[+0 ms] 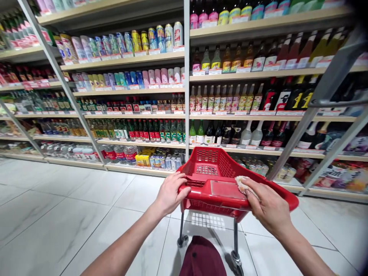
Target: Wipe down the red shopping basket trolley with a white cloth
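Note:
A red plastic shopping cart [201, 192] stands in front of me on grey metal legs with casters. At the left end of its handle, my left hand [171, 191] is closed around the bar. My right hand [268, 205] pinches a whitish, crumpled cloth [242, 184] and presses it on the right part of the handle. Between my hands lies a flat, pale-smeared panel [224, 188] in the handle. The cart's basket, with its perforated walls, opens away from me toward the shelves.
Shelves [161, 145] full of bottles and cans run across the back. A grey metal frame [299, 134] slants up at the right. White marbled tiles [94, 195] cover the floor. A dark red cap-like piece [202, 257] shows at the bottom.

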The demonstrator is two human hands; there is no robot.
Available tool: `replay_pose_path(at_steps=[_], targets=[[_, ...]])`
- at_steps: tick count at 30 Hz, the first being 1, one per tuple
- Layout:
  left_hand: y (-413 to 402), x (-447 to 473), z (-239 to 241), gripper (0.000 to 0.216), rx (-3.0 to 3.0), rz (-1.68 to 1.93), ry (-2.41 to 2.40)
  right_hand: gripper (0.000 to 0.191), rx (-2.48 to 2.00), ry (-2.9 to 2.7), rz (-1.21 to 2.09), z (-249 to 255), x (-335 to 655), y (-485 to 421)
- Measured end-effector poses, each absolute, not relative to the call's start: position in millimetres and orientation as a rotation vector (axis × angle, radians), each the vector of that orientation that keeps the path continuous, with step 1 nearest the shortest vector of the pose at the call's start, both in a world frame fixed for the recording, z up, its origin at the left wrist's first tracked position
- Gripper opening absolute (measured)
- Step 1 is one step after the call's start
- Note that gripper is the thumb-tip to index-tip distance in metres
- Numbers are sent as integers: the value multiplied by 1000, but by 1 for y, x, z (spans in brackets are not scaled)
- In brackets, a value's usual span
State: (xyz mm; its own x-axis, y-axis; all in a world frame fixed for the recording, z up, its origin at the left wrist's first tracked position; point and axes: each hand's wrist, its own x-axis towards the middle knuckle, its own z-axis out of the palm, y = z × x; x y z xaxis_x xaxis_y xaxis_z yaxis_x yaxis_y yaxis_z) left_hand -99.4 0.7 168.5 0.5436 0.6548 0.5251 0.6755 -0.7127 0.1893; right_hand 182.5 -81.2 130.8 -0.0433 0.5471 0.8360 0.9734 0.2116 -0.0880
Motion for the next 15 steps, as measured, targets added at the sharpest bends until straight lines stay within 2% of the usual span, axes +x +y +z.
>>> replay_pose_path(at_steps=[8, 12, 15], targets=[[4, -126, 153, 33, -2502, -1035, -1367, 29, -1270, -2080, -332, 169, 62, -30], [8, -138, 153, 33, -2408, -1065, -1390, 28, -1305, -2219, -67, 189, 68, 2], [8, -137, 149, 34, -2343, -1025, -1394, 28, -1194, -2258, -41, 181, 82, 20]])
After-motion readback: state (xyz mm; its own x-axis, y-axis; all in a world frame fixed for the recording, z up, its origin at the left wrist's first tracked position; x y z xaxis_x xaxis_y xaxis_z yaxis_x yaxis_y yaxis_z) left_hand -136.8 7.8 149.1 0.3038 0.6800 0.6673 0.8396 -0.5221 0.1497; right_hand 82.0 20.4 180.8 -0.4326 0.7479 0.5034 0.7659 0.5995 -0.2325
